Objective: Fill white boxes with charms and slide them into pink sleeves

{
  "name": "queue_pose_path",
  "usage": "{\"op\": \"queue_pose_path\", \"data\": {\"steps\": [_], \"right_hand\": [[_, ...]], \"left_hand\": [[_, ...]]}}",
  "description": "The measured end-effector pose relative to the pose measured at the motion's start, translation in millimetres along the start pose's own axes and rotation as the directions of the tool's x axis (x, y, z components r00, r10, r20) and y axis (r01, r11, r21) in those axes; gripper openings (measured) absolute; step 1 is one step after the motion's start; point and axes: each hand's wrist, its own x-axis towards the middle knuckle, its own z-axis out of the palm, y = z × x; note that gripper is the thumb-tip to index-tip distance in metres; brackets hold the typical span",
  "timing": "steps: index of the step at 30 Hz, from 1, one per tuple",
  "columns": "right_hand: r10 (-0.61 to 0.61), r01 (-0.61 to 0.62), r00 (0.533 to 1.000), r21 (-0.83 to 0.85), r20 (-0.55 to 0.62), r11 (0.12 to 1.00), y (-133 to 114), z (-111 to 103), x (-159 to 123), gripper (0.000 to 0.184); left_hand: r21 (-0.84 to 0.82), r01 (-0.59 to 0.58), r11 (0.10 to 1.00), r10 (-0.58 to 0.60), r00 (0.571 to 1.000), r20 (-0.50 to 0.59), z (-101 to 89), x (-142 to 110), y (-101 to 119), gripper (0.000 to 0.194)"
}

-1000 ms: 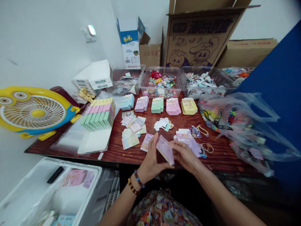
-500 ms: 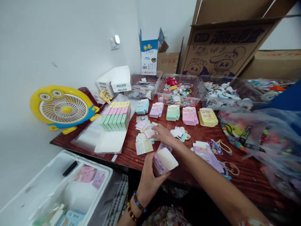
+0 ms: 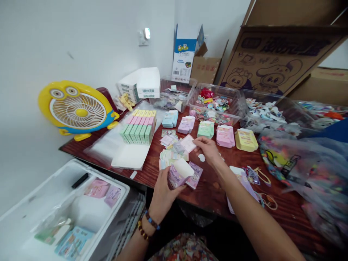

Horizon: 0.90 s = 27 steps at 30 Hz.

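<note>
table of dark red-brown wood (image 3: 209, 197) fills the view, with a white foam box (image 3: 35, 192) below its near edge and a yellow fan (image 3: 77, 110) at its far left. four clear plastic trays (image 3: 214, 105) of stickers and charms line the far side; five small stacks of pastel boxes (image 3: 206, 129) sit in a row before them. left hand (image 3: 162, 194) is curled around one small lilac box (image 3: 175, 174), its long axis tilted up toward the right, white flap open. right hand (image 3: 208, 150), nearer the table's middle, is half closed, fingertips (image 3: 196, 142) at a scalloped pale card (image 3: 188, 143); whether it grips, i cannot tell.
</note>
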Motion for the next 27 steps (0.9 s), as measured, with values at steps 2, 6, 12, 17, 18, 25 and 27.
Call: {"op": "queue_pose_path", "data": {"steps": [2, 6, 12, 17, 18, 25, 27], "right_hand": [[0.015, 0.007, 0.998, 0.321, -0.066, 0.947, -12.6, -12.8, -29.8, 0.027], [0.053, 0.024, 0.984, 0.415, -0.172, 0.909, -24.7, -23.5, -86.4, 0.031], [-0.061, 0.082, 0.982, 0.114, -0.181, 0.990, -12.5, -27.2, -122.4, 0.020], [-0.254, 0.243, 0.962, -0.114, -0.098, 0.963, -5.0, -50.3, -126.7, 0.022], [-0.216, 0.205, 0.968, -0.091, -0.129, 0.975, 1.9, -57.3, -123.3, 0.024], [0.094, -0.173, 0.967, -0.342, -0.236, 0.924, 76.0, -96.3, -60.4, 0.020], [0.111, -0.195, 0.969, -0.403, -0.222, 0.894, 84.2, -95.3, -44.3, 0.020]], "left_hand": [[0.019, -0.036, 0.999, 0.036, 0.999, 0.013, 3.9, 4.2, 2.6, 0.067], [0.053, -0.102, 0.993, 0.099, 0.994, 0.053, 15.8, 7.2, 13.9, 0.071], [0.099, -0.202, 0.974, 0.188, 0.974, 0.129, 28.0, 4.1, 28.7, 0.076], [0.125, -0.252, 0.960, 0.231, 0.960, 0.161, 30.4, 4.8, 32.1, 0.078], [0.127, -0.248, 0.960, 0.227, 0.960, 0.162, 30.6, 5.3, 32.1, 0.077], [0.089, -0.240, 0.967, 0.222, 0.959, 0.176, 33.9, 6.1, 28.1, 0.066], [0.082, -0.254, 0.964, 0.238, 0.956, 0.173, 34.3, 6.2, 25.7, 0.065]]}}
